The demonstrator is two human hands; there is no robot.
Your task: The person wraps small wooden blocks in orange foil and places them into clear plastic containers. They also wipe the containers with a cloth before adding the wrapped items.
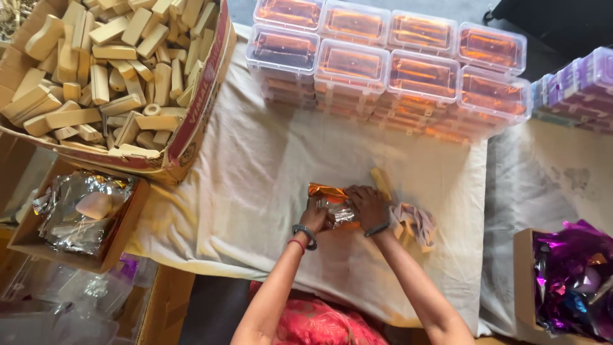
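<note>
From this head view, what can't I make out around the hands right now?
- Piece inside the orange foil: covered by foil and both hands.
- Left hand and right hand fingertips: buried in the foil.
- Clear boxes: contents blurred by lids.
- Purple foil box: cut off by right edge.

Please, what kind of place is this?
Probably a small packing workshop: hands fold orange foil on a cloth-covered table, beside a carton of pale blocks and stacked clear boxes.

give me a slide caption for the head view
Both hands, left hand and right hand, fold orange foil on a white cloth beside stacked clear boxes.
</note>
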